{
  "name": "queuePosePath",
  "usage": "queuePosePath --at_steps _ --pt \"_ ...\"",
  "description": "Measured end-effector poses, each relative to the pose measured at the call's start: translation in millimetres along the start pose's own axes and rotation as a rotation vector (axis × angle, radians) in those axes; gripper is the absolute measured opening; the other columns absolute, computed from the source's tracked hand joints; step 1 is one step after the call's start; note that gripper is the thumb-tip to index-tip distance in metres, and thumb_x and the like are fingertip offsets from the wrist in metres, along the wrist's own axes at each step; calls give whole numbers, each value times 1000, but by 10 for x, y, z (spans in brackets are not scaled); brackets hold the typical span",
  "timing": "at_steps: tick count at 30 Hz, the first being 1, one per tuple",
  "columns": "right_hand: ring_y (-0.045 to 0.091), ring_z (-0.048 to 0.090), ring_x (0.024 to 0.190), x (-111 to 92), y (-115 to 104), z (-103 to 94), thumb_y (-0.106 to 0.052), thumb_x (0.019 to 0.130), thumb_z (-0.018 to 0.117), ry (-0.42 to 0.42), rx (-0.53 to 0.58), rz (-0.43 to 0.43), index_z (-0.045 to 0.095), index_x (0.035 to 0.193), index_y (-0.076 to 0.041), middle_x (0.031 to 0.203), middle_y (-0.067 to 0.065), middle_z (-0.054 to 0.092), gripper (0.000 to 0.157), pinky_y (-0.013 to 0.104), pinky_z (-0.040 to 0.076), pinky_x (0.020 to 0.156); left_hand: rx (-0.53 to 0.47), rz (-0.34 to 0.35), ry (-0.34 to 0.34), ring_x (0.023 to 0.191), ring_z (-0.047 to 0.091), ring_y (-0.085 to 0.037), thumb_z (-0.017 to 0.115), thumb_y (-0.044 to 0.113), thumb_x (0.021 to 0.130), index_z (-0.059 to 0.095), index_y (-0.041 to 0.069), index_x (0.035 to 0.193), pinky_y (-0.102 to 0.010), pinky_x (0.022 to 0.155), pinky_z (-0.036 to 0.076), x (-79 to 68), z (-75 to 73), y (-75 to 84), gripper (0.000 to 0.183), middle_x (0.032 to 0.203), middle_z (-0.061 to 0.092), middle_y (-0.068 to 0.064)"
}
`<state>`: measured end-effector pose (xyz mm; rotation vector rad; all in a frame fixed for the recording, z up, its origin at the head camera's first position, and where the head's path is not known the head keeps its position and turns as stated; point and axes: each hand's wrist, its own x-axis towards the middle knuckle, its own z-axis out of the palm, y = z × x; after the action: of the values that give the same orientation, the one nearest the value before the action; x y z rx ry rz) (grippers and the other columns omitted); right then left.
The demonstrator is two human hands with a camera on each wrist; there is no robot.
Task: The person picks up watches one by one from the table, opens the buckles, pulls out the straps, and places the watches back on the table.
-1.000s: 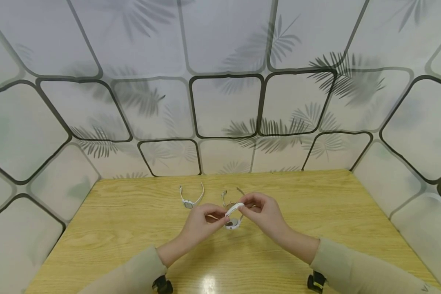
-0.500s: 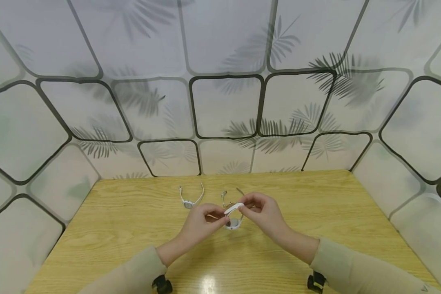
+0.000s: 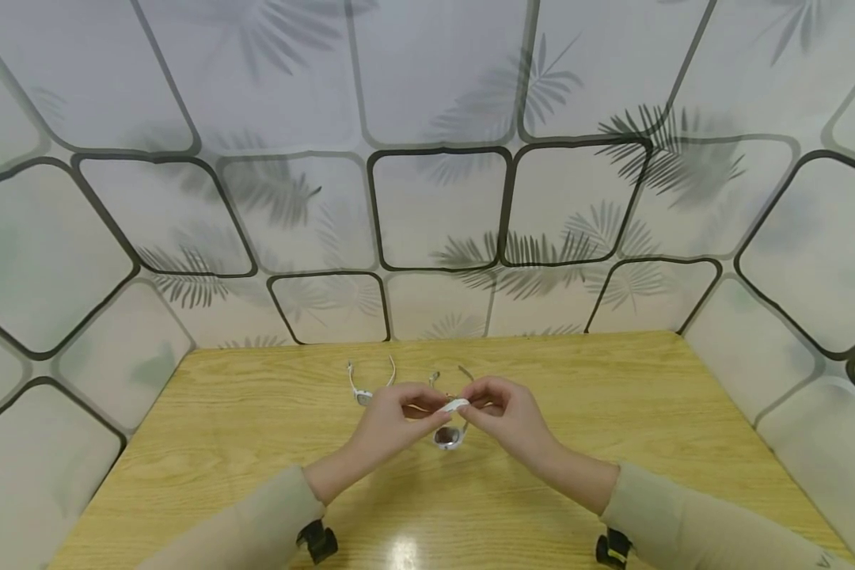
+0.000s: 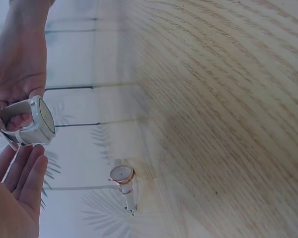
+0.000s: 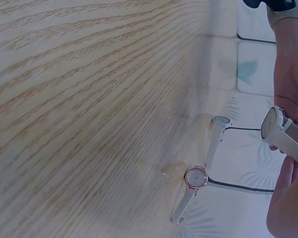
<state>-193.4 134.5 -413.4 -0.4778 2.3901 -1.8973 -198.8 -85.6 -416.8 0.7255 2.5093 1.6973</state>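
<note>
Both hands hold a white wristwatch (image 3: 447, 438) above the table, its strap bent round into a loop and its dial hanging below the fingers. My left hand (image 3: 390, 421) pinches the strap from the left. From the right, my right hand (image 3: 516, 418) pinches the same white strap, and the fingertips of the two hands nearly meet. In the left wrist view the watch case (image 4: 45, 119) stands side-on with the looped strap behind it. Fingers partly hide the strap ends, so whether they are joined cannot be seen.
Behind the hands a rose-gold watch (image 5: 196, 177) with a pale strap stands on the wooden table (image 3: 256, 443). Farther left is another white watch (image 3: 363, 397), its strap ends upward. A patterned cloth wall (image 3: 435, 206) closes off the back and sides.
My left hand has shifted slightly up and right, nearer the right hand. Less of the strap shows between the fingers, and the held dial has tilted and moved a little left. The right hand barely moved.
</note>
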Motion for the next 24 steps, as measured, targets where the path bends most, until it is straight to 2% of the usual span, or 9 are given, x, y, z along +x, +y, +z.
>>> queuePosePath --at_steps 10,17,24 --pt "2 69 90 -17 -18 16 -3 97 75 -52 -5 -14 72 107 7 105 21 75 14 18 61 79 10 25 -26 89 77 -11 79 10 97 79 2 110 -26 79 65 17 10 29 15 106 81 -16" --pt "2 70 92 -13 1 21 -4 98 75 -83 -3 -10 72 108 4 106 18 76 13 20 62 79 1 13 -29 88 76 -9 81 15 96 80 5 109 -25 79 65 12 3 29 16 103 81 -13" --pt "2 69 93 -10 2 19 -5 98 74 -113 -16 -24 73 108 4 107 21 76 13 20 62 77 15 27 -30 86 74 -6 82 17 96 81 7 107 -27 79 65 8 6 0 15 101 81 -11"
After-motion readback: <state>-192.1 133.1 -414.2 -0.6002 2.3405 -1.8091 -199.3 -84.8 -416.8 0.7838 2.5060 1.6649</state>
